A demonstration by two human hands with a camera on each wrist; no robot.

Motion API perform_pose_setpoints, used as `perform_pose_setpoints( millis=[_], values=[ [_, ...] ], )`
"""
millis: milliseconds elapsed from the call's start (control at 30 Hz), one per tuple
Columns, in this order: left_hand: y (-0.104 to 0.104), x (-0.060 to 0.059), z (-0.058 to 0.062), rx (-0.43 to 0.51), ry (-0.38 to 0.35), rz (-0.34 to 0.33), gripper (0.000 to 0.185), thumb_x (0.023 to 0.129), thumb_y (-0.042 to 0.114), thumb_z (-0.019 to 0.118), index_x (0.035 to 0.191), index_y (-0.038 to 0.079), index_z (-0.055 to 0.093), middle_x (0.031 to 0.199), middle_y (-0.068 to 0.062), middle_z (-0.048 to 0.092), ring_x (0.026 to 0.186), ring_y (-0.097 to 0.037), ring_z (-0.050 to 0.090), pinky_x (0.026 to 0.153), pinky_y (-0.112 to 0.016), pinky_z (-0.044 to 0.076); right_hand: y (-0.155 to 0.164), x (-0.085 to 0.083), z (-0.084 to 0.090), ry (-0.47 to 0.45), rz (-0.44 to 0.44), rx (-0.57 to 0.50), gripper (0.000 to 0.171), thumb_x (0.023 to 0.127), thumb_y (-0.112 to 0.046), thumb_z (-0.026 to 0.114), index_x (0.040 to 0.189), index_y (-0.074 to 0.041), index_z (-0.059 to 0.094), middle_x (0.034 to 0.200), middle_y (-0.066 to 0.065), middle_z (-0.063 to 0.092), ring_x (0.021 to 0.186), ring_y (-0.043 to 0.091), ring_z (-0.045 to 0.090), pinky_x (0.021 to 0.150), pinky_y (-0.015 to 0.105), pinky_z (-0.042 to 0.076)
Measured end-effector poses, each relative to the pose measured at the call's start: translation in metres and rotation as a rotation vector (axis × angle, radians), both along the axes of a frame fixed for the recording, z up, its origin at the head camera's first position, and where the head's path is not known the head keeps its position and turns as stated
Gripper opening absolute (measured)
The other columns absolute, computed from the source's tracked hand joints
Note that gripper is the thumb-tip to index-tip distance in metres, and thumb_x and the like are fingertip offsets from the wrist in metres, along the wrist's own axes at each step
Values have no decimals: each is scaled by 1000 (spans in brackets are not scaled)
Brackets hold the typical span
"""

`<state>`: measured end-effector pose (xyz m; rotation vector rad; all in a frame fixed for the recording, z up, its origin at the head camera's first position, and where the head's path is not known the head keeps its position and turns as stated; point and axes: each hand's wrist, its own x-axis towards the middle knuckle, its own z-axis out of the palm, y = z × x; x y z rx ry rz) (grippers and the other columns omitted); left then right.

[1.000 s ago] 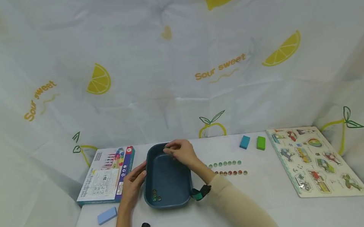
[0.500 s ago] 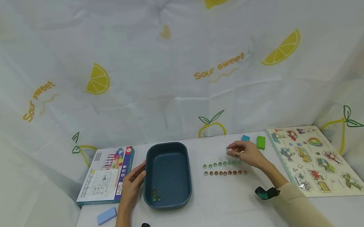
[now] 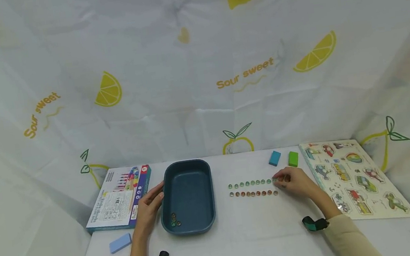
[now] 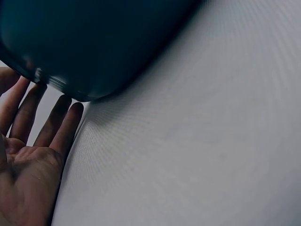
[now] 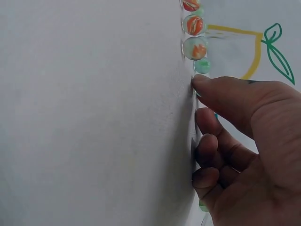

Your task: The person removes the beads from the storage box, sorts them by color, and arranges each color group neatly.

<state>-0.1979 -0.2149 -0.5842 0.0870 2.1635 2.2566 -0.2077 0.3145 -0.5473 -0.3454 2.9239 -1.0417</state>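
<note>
Right hand at the marble rows; left hand at the tray.
Your right hand [image 3: 294, 182], grip curled, touches the green marble row [image 3: 251, 183] end on the tabletop [image 3: 251, 243]; your left hand [image 3: 148, 208], fingers straight, rests against the tray [image 3: 193, 229].

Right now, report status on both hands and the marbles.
Left hand open against tray. Right hand at green marble row end, grip unclear. Nothing in the way.

Two rows of small glass marbles lie on the white table: a green row [image 3: 251, 183] behind and an orange row [image 3: 254, 193] just in front, each marble nearly touching the next. The dark blue tray [image 3: 183, 172] sits left of them, well apart, a few marbles [image 3: 175, 220] clustered in its near left corner.
</note>
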Motion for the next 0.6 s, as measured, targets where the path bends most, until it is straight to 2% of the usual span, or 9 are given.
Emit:
perform_pose_setpoints(
  millis=[200, 367, 500, 600],
  values=[
    [3, 2, -2, -22, -15, 12, 48, 106, 24, 66, 151, 6, 58, 158, -14, 58, 130, 6, 63, 107, -15, 53, 2, 2, 1, -30, -30, 0, 22, 93, -13, 81, 113, -5, 79, 88, 2, 69, 75, 8, 55, 65, 21, 46],
    [3, 4, -3, -45, 30, 11, 44, 108, 20, 62, 146, -1, 60, 161, -14, 53, 131, 10, 60, 106, -14, 53, 2, 4, 7, 2, -59, 5, 20, 97, -18, 77, 114, -7, 78, 89, 2, 69, 77, 9, 57, 64, 21, 47],
    [3, 4, 0, -71, 51, 24, 41, 110, 19, 59, 143, -3, 62, 162, -17, 51, 129, 13, 58, 103, -12, 54, -12, 3, 21, 52, -49, -40, 23, 99, -21, 75, 115, -4, 77, 89, 4, 71, 77, 9, 60, 62, 21, 47],
    [1, 3, 1, -80, 51, 37, 39, 110, 18, 57, 143, -3, 62, 162, -19, 52, 129, 13, 59, 102, -13, 54, -36, -1, 36, 65, -13, -126, 27, 100, -21, 74, 118, -1, 76, 91, 8, 73, 78, 10, 63, 61, 21, 49]
  ],
)
